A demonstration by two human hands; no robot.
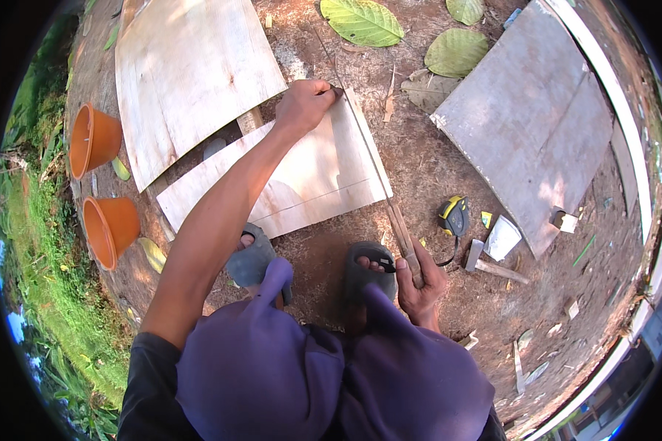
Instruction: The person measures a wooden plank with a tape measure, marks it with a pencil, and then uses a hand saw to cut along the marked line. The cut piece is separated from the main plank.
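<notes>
A pale plywood board lies on the ground before my feet, with a straight line drawn along its near side. My left hand is closed at the board's far right corner, its fingertips right beside a thin dark blade. That blade belongs to a long, narrow saw, seen edge-on, which runs across the board near its right edge. Low on the right, my right hand is wrapped around the saw's wooden handle. Whether the teeth are in the wood cannot be made out.
A larger plywood sheet lies far left, near two orange pots. To the right are a grey panel, a yellow-black tape measure and a hammer. My sandalled feet stand close to the board.
</notes>
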